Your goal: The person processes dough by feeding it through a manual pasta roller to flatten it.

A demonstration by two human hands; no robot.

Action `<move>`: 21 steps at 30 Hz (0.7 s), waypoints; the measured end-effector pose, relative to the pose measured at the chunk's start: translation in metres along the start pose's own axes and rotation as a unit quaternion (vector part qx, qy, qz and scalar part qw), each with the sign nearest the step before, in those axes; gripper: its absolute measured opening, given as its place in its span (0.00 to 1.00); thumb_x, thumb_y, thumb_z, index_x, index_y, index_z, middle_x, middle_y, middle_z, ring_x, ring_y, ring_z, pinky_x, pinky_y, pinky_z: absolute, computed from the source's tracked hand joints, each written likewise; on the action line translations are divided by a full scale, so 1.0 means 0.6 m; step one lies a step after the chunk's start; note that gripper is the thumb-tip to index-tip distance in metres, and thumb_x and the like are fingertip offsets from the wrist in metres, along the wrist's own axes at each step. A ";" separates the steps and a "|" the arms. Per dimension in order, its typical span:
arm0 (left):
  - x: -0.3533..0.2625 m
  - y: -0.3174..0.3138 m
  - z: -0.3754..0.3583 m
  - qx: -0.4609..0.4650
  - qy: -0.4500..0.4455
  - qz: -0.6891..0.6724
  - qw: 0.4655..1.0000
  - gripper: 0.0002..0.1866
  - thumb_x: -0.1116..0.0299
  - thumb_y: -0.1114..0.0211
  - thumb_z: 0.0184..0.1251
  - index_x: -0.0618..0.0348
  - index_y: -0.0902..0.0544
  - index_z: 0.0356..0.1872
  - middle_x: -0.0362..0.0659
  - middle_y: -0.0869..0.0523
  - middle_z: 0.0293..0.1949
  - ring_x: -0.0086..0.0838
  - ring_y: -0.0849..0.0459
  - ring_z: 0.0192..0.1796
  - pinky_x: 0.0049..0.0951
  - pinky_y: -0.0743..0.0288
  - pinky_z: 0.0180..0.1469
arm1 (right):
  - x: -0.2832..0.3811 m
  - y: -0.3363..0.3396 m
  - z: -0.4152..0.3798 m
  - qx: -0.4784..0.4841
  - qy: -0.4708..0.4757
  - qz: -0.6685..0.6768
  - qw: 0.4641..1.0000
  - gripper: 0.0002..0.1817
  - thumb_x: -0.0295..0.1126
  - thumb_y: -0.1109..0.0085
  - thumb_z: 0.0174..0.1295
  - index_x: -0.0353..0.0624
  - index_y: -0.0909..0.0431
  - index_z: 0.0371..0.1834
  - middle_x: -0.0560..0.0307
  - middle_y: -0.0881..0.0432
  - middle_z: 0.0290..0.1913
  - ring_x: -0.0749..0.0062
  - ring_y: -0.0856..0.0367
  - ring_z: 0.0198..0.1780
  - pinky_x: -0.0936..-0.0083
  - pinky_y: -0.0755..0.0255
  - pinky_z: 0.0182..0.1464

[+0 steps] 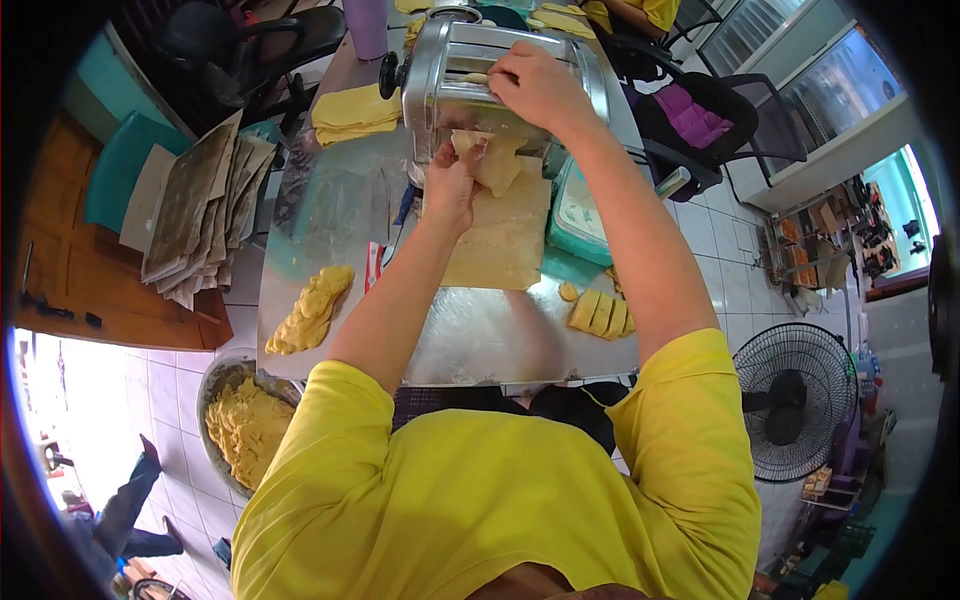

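A metal dough sheeter (430, 90) with a black knob stands on the table. Over its top slot my right hand (543, 92) is closed, its fingertips at a pale strip of dough (474, 78) that shows in the slot. Below the front, my left hand (456, 187) pinches the edge of a thin dough sheet (490, 158) hanging from the machine. Beneath that sheet, flat rolled dough (493, 240) lies on the table. Part of the strip under my right fingers is hidden.
A twisted dough lump (311, 310) and cut dough pieces (602, 314) lie near the table's front edge. Folded sheets (355, 114) sit at left, a teal tub (580, 208) at right. A dough-filled basin (245, 425) stands lower left, a fan (795, 400) at right.
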State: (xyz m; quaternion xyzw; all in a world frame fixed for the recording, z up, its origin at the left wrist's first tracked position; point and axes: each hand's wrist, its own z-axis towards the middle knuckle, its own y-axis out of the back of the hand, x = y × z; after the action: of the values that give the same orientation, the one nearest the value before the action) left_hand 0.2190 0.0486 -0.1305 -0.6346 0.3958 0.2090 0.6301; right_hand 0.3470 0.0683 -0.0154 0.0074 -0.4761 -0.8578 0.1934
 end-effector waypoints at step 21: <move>-0.024 0.014 -0.074 0.065 0.069 -0.015 0.995 0.11 0.68 0.47 0.68 0.55 0.29 0.49 0.42 0.20 0.44 0.32 0.18 0.43 0.35 0.20 0.40 | 0.084 -0.084 -0.209 -0.295 -0.255 0.369 0.844 0.13 0.30 0.49 0.62 0.38 0.26 0.48 0.53 0.25 0.44 0.67 0.25 0.44 0.74 0.30 0.45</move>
State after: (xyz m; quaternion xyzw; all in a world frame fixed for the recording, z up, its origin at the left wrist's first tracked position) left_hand 0.1934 0.0100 -0.1196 -0.6111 0.4415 0.1296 0.6441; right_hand 0.3089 -0.0269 -0.1165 -0.4446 -0.2011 -0.7949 0.3606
